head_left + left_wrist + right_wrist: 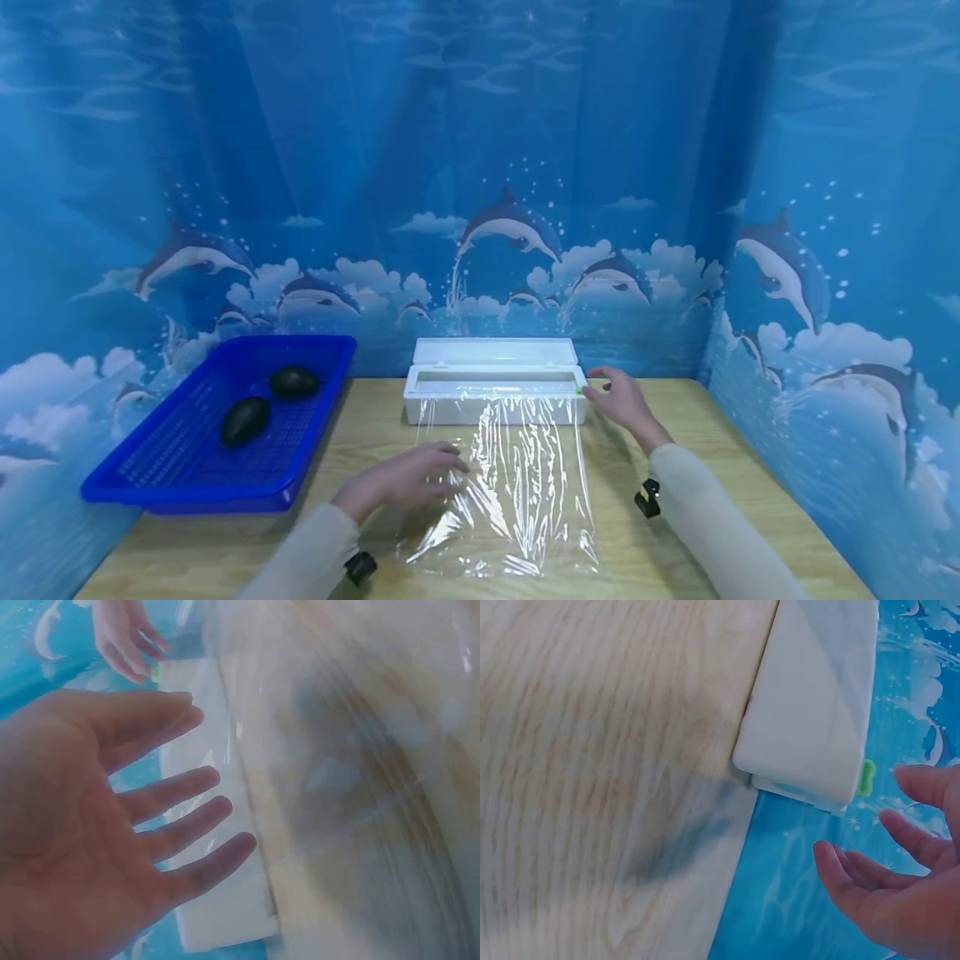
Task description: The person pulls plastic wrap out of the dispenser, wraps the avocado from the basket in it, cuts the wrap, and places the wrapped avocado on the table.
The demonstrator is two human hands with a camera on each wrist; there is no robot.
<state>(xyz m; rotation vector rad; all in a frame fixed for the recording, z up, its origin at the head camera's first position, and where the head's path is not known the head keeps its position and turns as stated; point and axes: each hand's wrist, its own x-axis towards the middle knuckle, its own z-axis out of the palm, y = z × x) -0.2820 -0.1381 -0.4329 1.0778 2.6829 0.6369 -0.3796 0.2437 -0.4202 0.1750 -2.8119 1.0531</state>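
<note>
A white cling film dispenser [495,410] stands at the back of the table, its lid [495,351] tipped up. A sheet of clear cling film [517,492] runs from it over the table toward the front. My left hand [408,477] hovers at the film's left side, fingers spread and holding nothing, as the left wrist view shows. By the dispenser's right end is my right hand [618,402], fingers loosely bent around nothing. A small green slider [866,778] sits at that end of the dispenser, close to the right fingertips.
On the left stands a blue plastic basket [187,492] with two dark green avocados [245,420] in it. A curtain [480,167] printed with dolphins hangs behind and along both sides of the wooden table [645,558].
</note>
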